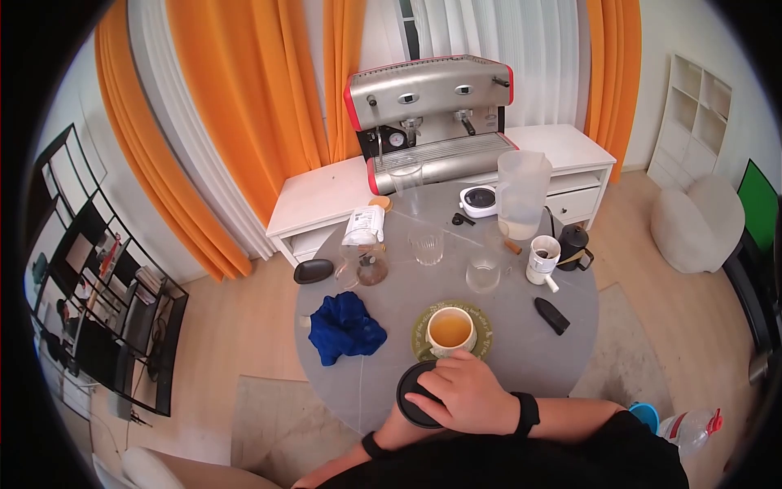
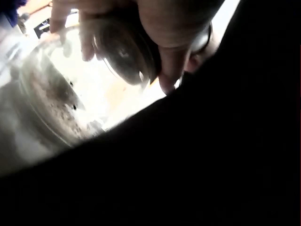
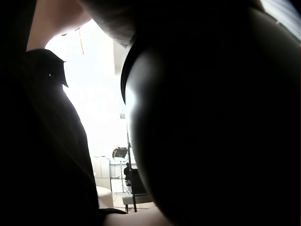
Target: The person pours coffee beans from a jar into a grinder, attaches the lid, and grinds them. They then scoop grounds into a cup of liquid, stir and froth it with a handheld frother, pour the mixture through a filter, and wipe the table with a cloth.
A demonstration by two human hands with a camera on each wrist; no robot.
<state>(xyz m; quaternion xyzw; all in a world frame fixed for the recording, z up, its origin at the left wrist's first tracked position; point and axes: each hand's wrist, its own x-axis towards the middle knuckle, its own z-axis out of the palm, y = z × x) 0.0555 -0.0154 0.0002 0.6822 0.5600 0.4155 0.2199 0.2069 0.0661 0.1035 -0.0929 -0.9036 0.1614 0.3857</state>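
Note:
In the head view my right hand [image 1: 468, 395] lies over a round black lid [image 1: 413, 399], its fingers bent across the top and its thumb along the near side. Under the lid, my left hand [image 1: 397, 429] grips a clear glass jar [image 2: 54, 101], mostly hidden in the head view. Brown specks cling inside the jar in the left wrist view, where fingers [image 2: 87, 40] reach across it. Just beyond the hands stands a white cup [image 1: 450, 329] of amber liquid on a green saucer [image 1: 422, 338]. Dark cloth and blur fill most of the right wrist view.
A blue cloth [image 1: 346, 326] lies left of the cup, a black handheld item [image 1: 551, 316] to the right. Behind are glasses [image 1: 483, 273], a tall pitcher [image 1: 521, 196], a white dripper [image 1: 543, 261] and a black kettle [image 1: 573, 246]. An espresso machine [image 1: 440, 106] stands beyond the round table.

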